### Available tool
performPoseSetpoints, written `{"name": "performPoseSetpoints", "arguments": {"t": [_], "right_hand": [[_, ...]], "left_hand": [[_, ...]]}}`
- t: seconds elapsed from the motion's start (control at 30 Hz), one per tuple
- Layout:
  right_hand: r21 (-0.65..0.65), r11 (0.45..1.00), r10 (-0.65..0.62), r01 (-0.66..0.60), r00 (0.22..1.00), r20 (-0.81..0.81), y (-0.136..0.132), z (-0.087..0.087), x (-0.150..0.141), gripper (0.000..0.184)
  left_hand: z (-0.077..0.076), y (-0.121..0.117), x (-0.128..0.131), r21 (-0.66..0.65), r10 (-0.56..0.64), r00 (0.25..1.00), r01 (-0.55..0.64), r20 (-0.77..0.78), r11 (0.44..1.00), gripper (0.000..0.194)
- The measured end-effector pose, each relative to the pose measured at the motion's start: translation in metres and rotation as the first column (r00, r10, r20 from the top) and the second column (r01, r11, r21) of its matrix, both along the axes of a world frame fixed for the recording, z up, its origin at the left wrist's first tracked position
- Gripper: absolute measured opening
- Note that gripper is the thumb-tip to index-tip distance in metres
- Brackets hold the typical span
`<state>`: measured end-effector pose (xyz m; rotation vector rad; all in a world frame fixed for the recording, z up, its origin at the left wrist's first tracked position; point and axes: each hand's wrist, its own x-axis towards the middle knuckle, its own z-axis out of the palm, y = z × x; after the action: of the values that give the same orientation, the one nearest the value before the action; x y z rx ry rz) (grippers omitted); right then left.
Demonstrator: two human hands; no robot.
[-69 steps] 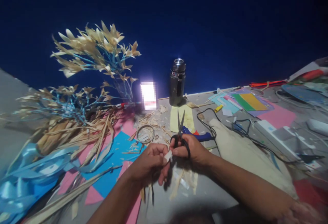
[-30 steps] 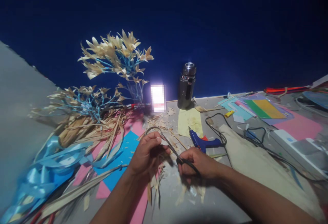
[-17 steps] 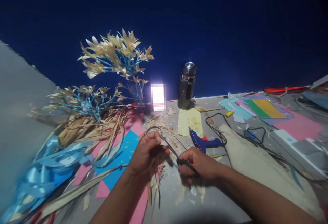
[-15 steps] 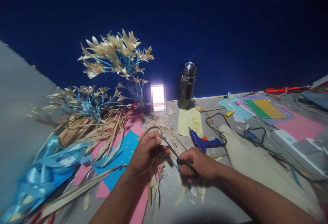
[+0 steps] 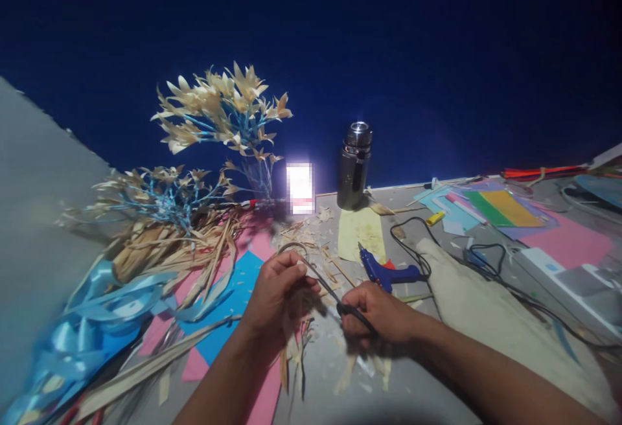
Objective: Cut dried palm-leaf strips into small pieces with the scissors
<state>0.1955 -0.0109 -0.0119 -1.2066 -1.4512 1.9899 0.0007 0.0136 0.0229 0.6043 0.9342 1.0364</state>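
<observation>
My right hand (image 5: 376, 313) grips black-handled scissors (image 5: 335, 298), whose blades point up and left toward my left hand (image 5: 276, 292). My left hand is closed around a bundle of thin dried leaf strips (image 5: 291, 363) that hang down below the fist. The scissor tips reach the top of that bundle by my left thumb. Both hands hover over a grey table (image 5: 413, 386) littered with pale leaf offcuts (image 5: 362, 370).
A blue glue gun (image 5: 386, 273) with a black cord lies just right of the hands. A steel flask (image 5: 354, 166) stands behind. Leaf-and-blue-stem sprays (image 5: 223, 111), dried strips (image 5: 165, 247), blue ribbon (image 5: 87, 321) and coloured paper sheets (image 5: 490, 208) crowd the left and right.
Since 2.3 s ago the scissors dropped from upright to a slant toward my left hand, and the view shifted. Over the last second the hands have barely moved.
</observation>
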Motion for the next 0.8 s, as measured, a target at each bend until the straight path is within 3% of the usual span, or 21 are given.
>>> {"name": "performPoseSetpoints", "arguments": {"t": [0.23, 0.63, 0.8], "right_hand": [[0.019, 1.000, -0.013, 0.012, 0.999, 0.048, 0.000, -0.001, 0.000, 0.030], [-0.010, 0.999, -0.046, 0.046, 0.999, -0.023, 0.000, -0.009, -0.001, 0.035], [-0.016, 0.964, -0.265, 0.266, 0.951, -0.161, 0.003, -0.007, -0.006, 0.029]], "left_hand": [[0.004, -0.001, -0.001, 0.006, 0.017, 0.999, -0.017, -0.035, 1.000, 0.024], [0.000, -0.003, 0.000, 0.029, 0.009, 1.000, -0.010, 0.015, 1.000, 0.021], [-0.010, -0.001, 0.004, 0.062, -0.031, 0.999, 0.028, 0.040, 0.998, 0.017]]}}
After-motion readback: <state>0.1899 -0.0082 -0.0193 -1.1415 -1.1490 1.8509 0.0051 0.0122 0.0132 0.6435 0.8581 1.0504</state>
